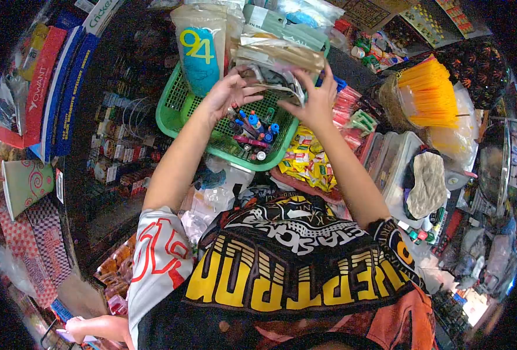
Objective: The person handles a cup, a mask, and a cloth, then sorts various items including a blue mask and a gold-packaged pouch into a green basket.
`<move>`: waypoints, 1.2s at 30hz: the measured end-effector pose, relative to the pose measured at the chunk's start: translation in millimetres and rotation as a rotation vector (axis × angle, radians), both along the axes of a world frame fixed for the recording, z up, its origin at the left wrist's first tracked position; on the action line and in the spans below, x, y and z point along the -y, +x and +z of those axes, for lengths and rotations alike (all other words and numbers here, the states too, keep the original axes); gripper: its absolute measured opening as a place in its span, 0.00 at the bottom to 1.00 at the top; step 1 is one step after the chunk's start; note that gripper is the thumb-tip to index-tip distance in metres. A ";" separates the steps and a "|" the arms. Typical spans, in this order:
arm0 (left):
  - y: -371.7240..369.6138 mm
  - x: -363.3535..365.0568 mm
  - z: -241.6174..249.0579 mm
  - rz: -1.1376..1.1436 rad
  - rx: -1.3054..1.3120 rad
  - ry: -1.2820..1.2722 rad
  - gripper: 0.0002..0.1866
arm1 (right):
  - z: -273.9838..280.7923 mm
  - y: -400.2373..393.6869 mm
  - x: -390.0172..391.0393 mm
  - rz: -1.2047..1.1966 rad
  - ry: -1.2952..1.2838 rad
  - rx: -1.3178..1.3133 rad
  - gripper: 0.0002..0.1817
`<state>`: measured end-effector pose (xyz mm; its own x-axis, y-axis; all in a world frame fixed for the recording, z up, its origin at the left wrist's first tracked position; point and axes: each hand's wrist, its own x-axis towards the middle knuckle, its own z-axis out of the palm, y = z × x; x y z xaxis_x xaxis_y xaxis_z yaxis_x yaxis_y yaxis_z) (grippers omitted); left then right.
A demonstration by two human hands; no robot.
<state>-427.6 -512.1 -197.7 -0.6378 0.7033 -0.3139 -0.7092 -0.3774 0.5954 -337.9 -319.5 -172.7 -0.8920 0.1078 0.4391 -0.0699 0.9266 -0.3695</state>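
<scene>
My left hand (228,92) and my right hand (315,100) reach out over a green plastic basket (175,105). Between them they hold a clear plastic packet (277,80), the left hand at its left edge and the right hand at its right edge. Below the packet, inside the basket, lie several small coloured items like lighters or pens (251,129). A bag printed "94" (199,49) leans upright in the basket's left end.
Flat packets (282,35) are stacked behind the basket. Yellow snack packs (308,158) lie under my right forearm. Clear plastic tubs (390,160) stand at right beside orange-yellow straws (428,93). Blue and red boxes (60,81) line the left. Shelves of small goods lie below.
</scene>
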 end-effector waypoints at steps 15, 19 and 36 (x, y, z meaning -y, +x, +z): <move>5.9 5.8 -13.6 0.113 -0.742 -0.957 0.33 | -10.0 -23.4 14.2 -0.279 -0.299 0.279 0.39; 13.6 -3.6 -21.0 0.302 -0.947 -1.080 0.40 | -2.9 -30.9 7.7 -0.334 -0.465 0.347 0.44; 6.4 -9.8 -24.8 0.198 -1.070 -1.124 0.51 | -10.9 -23.8 12.2 -0.230 -0.089 0.206 0.34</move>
